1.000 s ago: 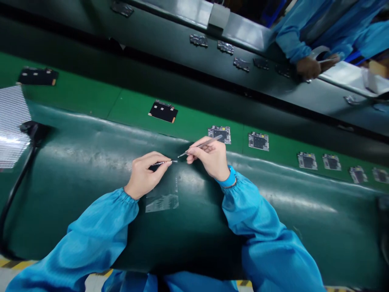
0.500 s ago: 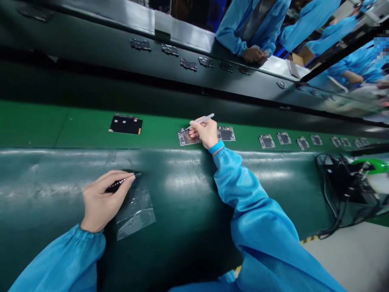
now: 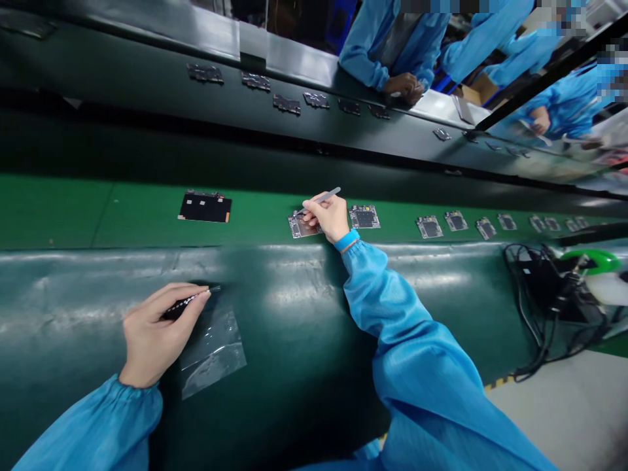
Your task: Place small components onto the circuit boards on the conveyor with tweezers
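My right hand (image 3: 328, 216) is closed around pale tweezers (image 3: 331, 193), their tip down at a circuit board (image 3: 297, 226) on the green belt. Part of that board is hidden under my fingers. My left hand (image 3: 164, 327) pinches a black strip with white dots (image 3: 179, 305) between thumb and fingers; most of it is hidden in the palm. Below and beside the left hand, a clear plastic bag (image 3: 216, 353) lies on the dark green mat (image 3: 294, 353). Just right of my right hand sits another circuit board (image 3: 364, 216).
A black panel (image 3: 205, 207) lies on the belt (image 3: 265, 203) at left. Several boards (image 3: 430, 227) continue to the right. Dark pieces (image 3: 286, 104) rest on the raised shelf behind. Cables and a black device (image 3: 549, 288) stand at right. People in blue sleeves (image 3: 366, 49) sit across.
The view has shifted slightly. The tweezers stay at the same board, and the left hand still holds the black strip, a little lower and further left in the picture.
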Demonstrator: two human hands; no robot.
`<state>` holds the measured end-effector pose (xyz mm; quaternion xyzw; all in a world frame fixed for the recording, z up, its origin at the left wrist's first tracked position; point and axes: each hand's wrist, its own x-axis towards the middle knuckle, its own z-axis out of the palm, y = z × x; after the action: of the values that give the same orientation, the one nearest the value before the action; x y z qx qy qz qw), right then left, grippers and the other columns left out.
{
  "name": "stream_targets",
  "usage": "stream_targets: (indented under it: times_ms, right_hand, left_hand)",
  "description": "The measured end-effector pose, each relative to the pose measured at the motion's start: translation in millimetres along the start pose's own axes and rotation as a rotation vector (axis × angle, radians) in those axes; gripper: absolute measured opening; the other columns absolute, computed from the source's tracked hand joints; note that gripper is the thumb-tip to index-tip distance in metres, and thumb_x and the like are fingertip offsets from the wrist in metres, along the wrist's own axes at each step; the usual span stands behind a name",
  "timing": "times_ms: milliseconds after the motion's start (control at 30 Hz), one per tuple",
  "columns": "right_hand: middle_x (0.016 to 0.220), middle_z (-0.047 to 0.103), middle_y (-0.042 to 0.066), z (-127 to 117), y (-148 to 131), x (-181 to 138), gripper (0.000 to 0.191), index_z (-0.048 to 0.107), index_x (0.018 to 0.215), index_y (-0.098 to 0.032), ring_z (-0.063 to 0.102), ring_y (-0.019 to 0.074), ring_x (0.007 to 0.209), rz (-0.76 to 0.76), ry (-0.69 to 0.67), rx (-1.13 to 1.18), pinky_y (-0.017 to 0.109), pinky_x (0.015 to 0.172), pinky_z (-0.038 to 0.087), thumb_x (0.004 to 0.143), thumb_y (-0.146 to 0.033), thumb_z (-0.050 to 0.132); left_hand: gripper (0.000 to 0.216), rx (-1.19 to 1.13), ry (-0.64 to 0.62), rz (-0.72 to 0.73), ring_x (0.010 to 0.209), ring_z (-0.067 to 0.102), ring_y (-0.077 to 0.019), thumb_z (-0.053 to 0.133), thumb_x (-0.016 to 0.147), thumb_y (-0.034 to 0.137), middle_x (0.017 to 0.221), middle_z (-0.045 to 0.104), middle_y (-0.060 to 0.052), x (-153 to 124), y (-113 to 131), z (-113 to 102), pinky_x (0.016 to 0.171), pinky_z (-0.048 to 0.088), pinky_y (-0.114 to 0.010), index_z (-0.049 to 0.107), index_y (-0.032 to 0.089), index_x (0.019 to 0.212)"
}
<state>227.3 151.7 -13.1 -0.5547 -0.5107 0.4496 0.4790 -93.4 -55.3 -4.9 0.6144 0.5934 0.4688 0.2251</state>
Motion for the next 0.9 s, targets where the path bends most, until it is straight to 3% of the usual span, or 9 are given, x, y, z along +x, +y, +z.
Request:
stream_targets:
  times_ms: [233, 900]
  right_hand:
    - [0.059, 0.069, 0.001, -10, -1, -6, 0.022, 0.067, 0.079, -0.017, 0.060, 0.0110, 0.042, -0.044, -0.018, -0.090, 0.020, 0.040, 0.051, 0.078, -0.034, 0.081]
    - [0.059, 0.070, 0.002, -30, -3, -12, 0.025, 0.068, 0.079, -0.017, 0.064, 0.0131, 0.047, -0.018, 0.037, -0.096, 0.022, 0.045, 0.055, 0.077, -0.038, 0.081]
  left_hand:
    - [0.002, -0.002, -0.013, -0.006, 0.082, 0.071, -0.0203, 0.077, 0.087, 0.027, 0.093, 0.076, -0.001, 0, 2, 0, 0.078, 0.056, -0.036, 0.077, 0.026, 0.088]
    - [0.004, 0.021, -0.006, -0.015, 0.085, 0.072, -0.0227, 0.077, 0.087, 0.030, 0.094, 0.076, -0.001, -1, 1, 0, 0.081, 0.055, -0.039, 0.076, 0.027, 0.089]
